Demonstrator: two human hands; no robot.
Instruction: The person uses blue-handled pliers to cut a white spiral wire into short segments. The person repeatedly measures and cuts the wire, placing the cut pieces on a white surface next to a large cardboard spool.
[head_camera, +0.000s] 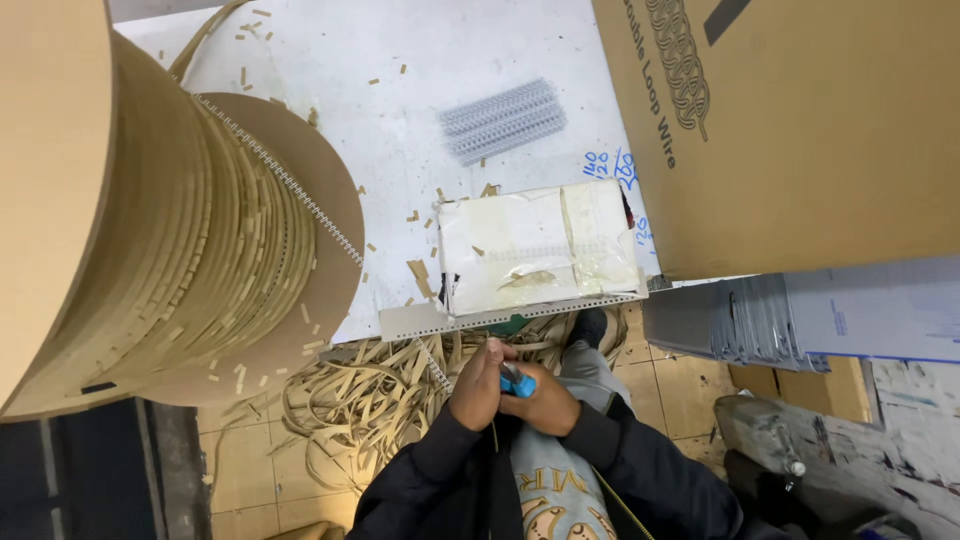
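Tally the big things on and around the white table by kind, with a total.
Cardboard spool of wire: 1
Cardboard box: 1
Grey wire comb bundle: 1
Taped white block: 1
Stack of grey sheets: 1
Total: 5

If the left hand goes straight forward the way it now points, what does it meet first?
Probably the wire strip that it touches, then the white table's front edge. Depth is unclear from above.

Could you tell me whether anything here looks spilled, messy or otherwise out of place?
Yes. A tangled heap of tan paper strip lies loose on the tiled floor below the table edge, and small tan scraps are scattered over the white table. The left hand and right hand hold a blue tool just above the heap.
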